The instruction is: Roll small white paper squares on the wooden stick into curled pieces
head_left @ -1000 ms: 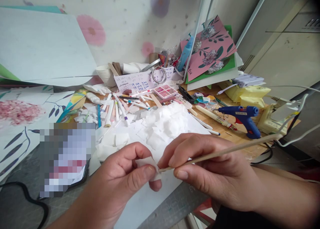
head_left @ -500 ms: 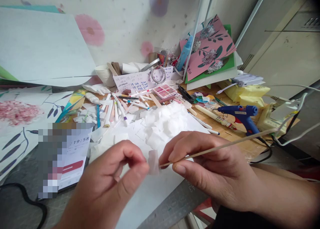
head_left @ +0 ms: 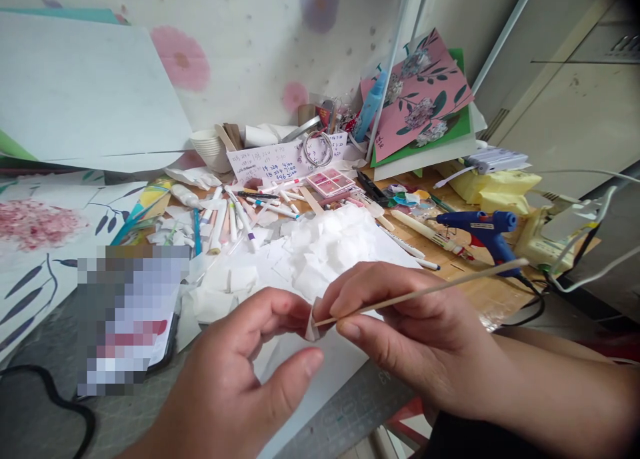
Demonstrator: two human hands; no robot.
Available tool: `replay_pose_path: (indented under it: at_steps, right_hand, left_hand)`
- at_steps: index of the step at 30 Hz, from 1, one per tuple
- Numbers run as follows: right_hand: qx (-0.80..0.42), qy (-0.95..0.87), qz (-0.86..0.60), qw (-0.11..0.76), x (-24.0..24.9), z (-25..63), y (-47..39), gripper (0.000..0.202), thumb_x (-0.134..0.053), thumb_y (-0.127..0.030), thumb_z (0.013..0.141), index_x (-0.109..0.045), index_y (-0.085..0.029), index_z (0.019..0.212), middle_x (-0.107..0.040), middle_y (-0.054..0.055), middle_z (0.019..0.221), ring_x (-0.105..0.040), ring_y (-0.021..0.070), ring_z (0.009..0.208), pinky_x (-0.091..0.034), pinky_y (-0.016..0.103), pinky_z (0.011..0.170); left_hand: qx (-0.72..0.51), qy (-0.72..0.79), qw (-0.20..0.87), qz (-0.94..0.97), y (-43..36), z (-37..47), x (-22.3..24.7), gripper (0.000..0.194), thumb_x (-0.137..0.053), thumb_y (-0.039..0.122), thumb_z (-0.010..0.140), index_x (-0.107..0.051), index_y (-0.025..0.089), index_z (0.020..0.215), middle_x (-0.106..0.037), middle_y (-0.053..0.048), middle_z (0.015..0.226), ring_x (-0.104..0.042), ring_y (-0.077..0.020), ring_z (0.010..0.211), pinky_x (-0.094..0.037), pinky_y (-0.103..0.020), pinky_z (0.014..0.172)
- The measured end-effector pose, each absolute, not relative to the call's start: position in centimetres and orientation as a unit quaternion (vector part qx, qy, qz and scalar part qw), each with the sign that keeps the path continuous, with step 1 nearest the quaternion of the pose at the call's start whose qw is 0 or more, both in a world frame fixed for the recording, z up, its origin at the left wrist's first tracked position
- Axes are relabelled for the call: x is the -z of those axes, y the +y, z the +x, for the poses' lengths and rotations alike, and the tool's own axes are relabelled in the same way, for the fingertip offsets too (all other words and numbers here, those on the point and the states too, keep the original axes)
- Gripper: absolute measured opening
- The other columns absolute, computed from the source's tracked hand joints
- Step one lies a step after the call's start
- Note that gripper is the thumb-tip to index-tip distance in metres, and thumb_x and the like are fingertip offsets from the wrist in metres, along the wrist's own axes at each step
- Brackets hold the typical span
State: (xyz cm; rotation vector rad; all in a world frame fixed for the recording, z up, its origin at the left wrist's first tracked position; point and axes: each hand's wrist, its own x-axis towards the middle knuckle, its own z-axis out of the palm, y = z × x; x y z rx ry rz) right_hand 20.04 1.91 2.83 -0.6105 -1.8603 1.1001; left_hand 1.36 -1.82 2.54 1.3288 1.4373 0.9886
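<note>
My right hand [head_left: 405, 325] pinches a thin wooden stick [head_left: 430, 289] between thumb and fingers, its far end slanting up to the right. At the stick's lower tip is a small piece of thin white paper [head_left: 313, 325], folded up around the point. My left hand [head_left: 240, 365] is open, thumb apart from the fingers. Its fingertips touch the back of the paper piece and are partly hidden by it. Below both hands lies a white sheet [head_left: 305, 385], with a heap of small white paper pieces [head_left: 340, 242] just beyond them.
A phone [head_left: 145, 325] lies on the grey cutting mat [head_left: 345, 405] at left. Several markers [head_left: 240, 215] and a pink palette [head_left: 330, 182] sit behind the paper heap. To the right are a blue glue gun [head_left: 483, 229] and white cables [head_left: 590, 259]. A flower picture [head_left: 30, 225] lies far left.
My left thumb has parted from its fingers, which moved right against the paper piece. That piece, flat before, now bends around the stick's tip. The stick has shifted slightly left.
</note>
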Motion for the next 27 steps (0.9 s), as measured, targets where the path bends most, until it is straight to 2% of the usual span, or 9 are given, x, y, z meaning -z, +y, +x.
replay_pose_path:
  at_steps: [4, 9, 13, 15, 19, 24, 27]
  right_hand:
    - [-0.44, -0.742, -0.252, 0.438, -2.7, 19.8, 1.8, 0.007, -0.06, -0.012, 0.091, -0.064, -0.017, 0.091, -0.072, 0.007, 0.088, -0.071, 0.0176, 0.085, -0.06, 0.031, 0.076]
    - [-0.434, -0.747, -0.25, 0.437, -2.6, 19.6, 1.8, 0.006, -0.06, -0.012, 0.091, -0.064, -0.017, 0.091, -0.072, 0.007, 0.088, -0.071, 0.0176, 0.085, -0.06, 0.031, 0.076]
    - [-0.431, -0.749, -0.243, 0.441, -2.5, 19.6, 1.9, 0.007, -0.059, -0.011, 0.091, -0.064, -0.017, 0.091, -0.071, 0.007, 0.089, -0.071, 0.0169, 0.084, -0.059, 0.031, 0.075]
    - [-0.438, -0.746, -0.242, 0.44, -2.4, 19.7, 2.0, 0.009, -0.059, -0.01, 0.091, -0.064, -0.016, 0.092, -0.071, 0.007, 0.089, -0.071, 0.0167, 0.084, -0.059, 0.031, 0.076]
    - [-0.443, -0.737, -0.25, 0.444, -2.2, 20.2, 2.2, 0.006, -0.06, -0.012, 0.091, -0.065, -0.015, 0.091, -0.07, 0.008, 0.087, -0.07, 0.0175, 0.082, -0.058, 0.031, 0.073]
    - [-0.456, -0.726, -0.268, 0.44, -2.4, 20.7, 2.6, 0.004, -0.061, -0.014, 0.091, -0.065, -0.014, 0.091, -0.07, 0.008, 0.086, -0.07, 0.0179, 0.08, -0.058, 0.03, 0.07]
    - [-0.477, -0.711, -0.277, 0.436, -2.4, 21.0, 2.9, 0.004, -0.062, -0.014, 0.091, -0.066, -0.015, 0.09, -0.071, 0.006, 0.085, -0.071, 0.0163, 0.08, -0.059, 0.027, 0.07]
  left_hand:
    - [-0.432, 0.571, 0.452, 0.533, -1.9, 1.5, -2.1, 0.019, -0.08, 0.023, 0.062, -0.065, 0.028, 0.073, -0.069, 0.002, 0.072, -0.064, -0.0234, 0.078, -0.049, -0.03, 0.07]
    - [-0.413, 0.587, 0.468, 0.516, -1.7, 1.3, -2.3, 0.009, -0.075, 0.03, 0.073, -0.066, 0.027, 0.073, -0.071, 0.001, 0.071, -0.065, -0.0211, 0.07, -0.047, -0.028, 0.061]
    - [-0.358, 0.594, 0.485, 0.532, -1.4, 0.5, -2.3, 0.014, -0.07, 0.039, 0.08, -0.069, 0.026, 0.075, -0.072, 0.001, 0.068, -0.062, -0.0187, 0.061, -0.046, -0.025, 0.054]
    - [-0.344, 0.588, 0.501, 0.534, -1.2, 0.1, -2.2, 0.014, -0.069, 0.039, 0.083, -0.071, 0.026, 0.077, -0.073, 0.001, 0.072, -0.062, -0.0185, 0.064, -0.047, -0.024, 0.055]
    - [-0.395, 0.569, 0.544, 0.473, -1.0, -0.1, -1.6, 0.014, -0.069, 0.032, 0.083, -0.069, 0.024, 0.072, -0.073, 0.0, 0.082, -0.061, -0.0184, 0.074, -0.047, -0.025, 0.063]
    - [-0.418, 0.523, 0.643, 0.372, -0.7, 0.0, -1.4, 0.011, -0.073, 0.028, 0.082, -0.07, 0.023, 0.073, -0.067, 0.004, 0.072, -0.055, -0.013, 0.068, -0.044, -0.022, 0.063]
    - [-0.428, 0.506, 0.67, 0.335, -0.3, 0.1, -1.7, 0.009, -0.072, 0.026, 0.082, -0.07, 0.022, 0.075, -0.065, 0.003, 0.068, -0.055, -0.0128, 0.068, -0.045, -0.022, 0.065]
